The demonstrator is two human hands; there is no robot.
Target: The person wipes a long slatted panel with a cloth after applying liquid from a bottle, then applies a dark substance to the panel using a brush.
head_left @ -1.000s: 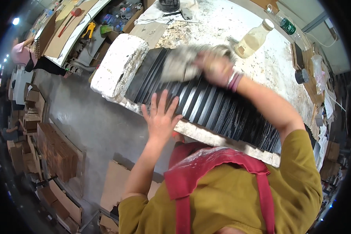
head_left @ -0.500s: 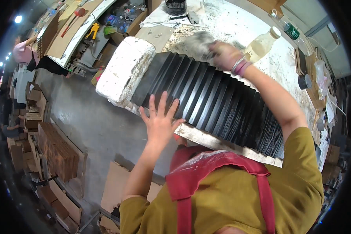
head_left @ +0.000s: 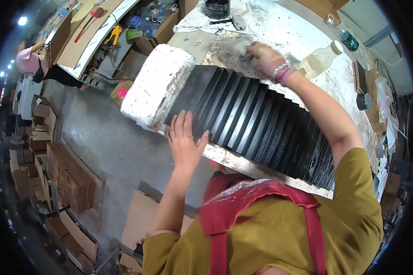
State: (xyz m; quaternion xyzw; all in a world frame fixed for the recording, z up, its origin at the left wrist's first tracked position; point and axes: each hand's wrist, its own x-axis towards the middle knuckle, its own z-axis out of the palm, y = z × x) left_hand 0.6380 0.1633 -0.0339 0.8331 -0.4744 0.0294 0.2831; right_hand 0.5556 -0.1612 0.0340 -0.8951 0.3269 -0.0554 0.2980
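Observation:
Thin black boards point(head_left: 250, 110), fanned out in overlapping steps, lie across the worktable in front of me. My left hand point(head_left: 186, 140) rests on the near edge of the leftmost board, fingers stretched out and holding nothing. Beyond the far edge of the boards is my right hand point(head_left: 267, 62), its fingers closed on a greyish wad point(head_left: 237, 49) smeared by motion; its kind cannot be made out. A white block with a rough, stained surface point(head_left: 156, 87) stands against the left end of the boards.
Past the boards, the stained white table point(head_left: 270, 27) carries a dark pot point(head_left: 217, 8) on a cloth and a bottle of pale liquid point(head_left: 320, 60). A green-labelled bottle point(head_left: 349, 41) lies behind. Cardboard stacks point(head_left: 71, 178) stand on the floor at left; another person point(head_left: 30, 59) works far left.
My left hand has drawn its fingers closer together and shifted slightly left along the board edge. My right hand has moved a little right and up with the blurred wad.

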